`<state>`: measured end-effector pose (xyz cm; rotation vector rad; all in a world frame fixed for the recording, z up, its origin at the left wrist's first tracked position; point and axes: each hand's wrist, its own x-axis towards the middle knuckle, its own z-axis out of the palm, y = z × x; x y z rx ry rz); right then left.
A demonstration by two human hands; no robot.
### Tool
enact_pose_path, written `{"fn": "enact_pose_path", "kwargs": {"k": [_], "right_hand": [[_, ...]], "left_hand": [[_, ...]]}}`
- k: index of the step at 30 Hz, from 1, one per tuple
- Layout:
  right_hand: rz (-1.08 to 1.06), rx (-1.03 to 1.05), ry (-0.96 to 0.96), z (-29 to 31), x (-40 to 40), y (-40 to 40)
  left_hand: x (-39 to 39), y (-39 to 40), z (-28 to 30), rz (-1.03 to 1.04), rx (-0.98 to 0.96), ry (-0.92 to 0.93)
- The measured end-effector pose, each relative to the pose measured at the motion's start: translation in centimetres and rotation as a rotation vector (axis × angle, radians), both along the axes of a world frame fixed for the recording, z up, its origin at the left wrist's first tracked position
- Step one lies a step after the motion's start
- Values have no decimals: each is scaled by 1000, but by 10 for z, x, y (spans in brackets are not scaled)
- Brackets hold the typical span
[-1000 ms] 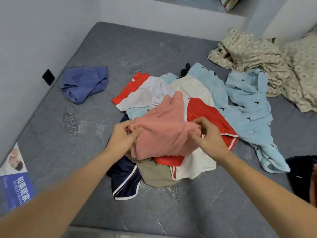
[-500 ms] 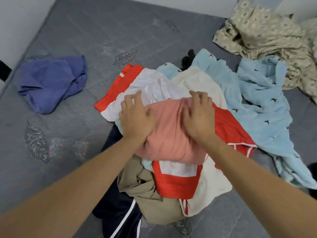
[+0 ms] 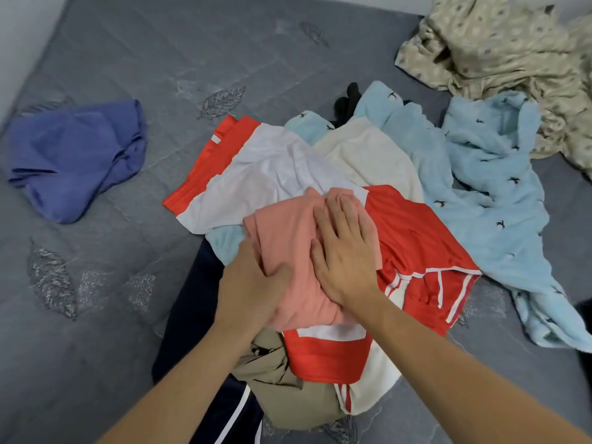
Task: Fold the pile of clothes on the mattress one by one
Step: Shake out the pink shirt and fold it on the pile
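Pink garment (image 3: 288, 251) atop pile (image 3: 336, 363) on mattress (image 3: 96, 363). Right hand (image 3: 344, 251) flat, released, pressing it; left hand (image 3: 253, 283) gripping its left edge. Best smoothed outward before creasing, edges kept aligned.

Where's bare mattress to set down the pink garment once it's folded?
Bare mattress lies between the blue garment and the pile, and at near left beside the navy shorts. The right is crowded by the light-blue pajamas and beige bedding.

Both hands (image 3: 344, 251) press the pink garment (image 3: 288, 245) atop the pile.
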<state>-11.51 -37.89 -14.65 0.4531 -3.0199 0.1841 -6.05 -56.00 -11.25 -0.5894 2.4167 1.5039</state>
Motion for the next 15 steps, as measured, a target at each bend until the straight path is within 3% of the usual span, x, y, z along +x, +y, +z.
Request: {"fn": "enact_pose_path", "kwargs": {"k": [5,8,12,15], "right_hand": [[4,-9,29,-9,-1,1],[29,-33,32,-5,3,5],[82,31,15,-1,12,15],[105,77,20,0,13,20]], "left_hand": [[-8,-1,-1,-244,101,223],[-4,-9,-13,-125,69,328],[8,-11,-28,-8,5,39],[2,-9,-32,-13,-24,-48]]}}
